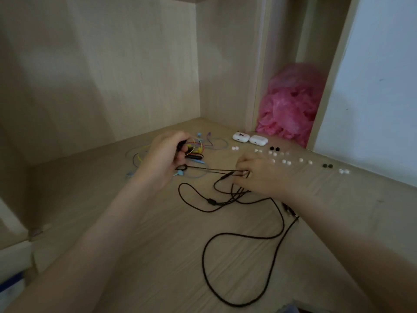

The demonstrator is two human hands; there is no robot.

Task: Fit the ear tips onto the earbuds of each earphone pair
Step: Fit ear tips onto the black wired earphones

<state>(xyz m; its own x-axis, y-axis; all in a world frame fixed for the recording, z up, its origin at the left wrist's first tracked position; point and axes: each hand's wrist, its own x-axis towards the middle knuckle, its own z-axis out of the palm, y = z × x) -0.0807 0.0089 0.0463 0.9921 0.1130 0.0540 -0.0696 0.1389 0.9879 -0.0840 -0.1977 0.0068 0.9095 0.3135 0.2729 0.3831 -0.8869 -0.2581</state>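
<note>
Cable (209, 170) between left hand (164, 154), right hand (257, 175)

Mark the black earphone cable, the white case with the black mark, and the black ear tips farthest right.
black earphone cable (211, 202): head view, on its splitter.
white case with the black mark (241, 137): head view, on its top.
black ear tips farthest right (325, 165): head view, on the pair's left tip.

Left hand (165, 154) grips black earbud (181, 144), mostly hidden by fingers. Right hand (255, 172) pinches black cable (216, 171), its end hidden. Ear tips (286, 162) along the bench (158, 245) right edge are tiny and blurred. Blue object (11, 281) is cut off at the left.
</note>
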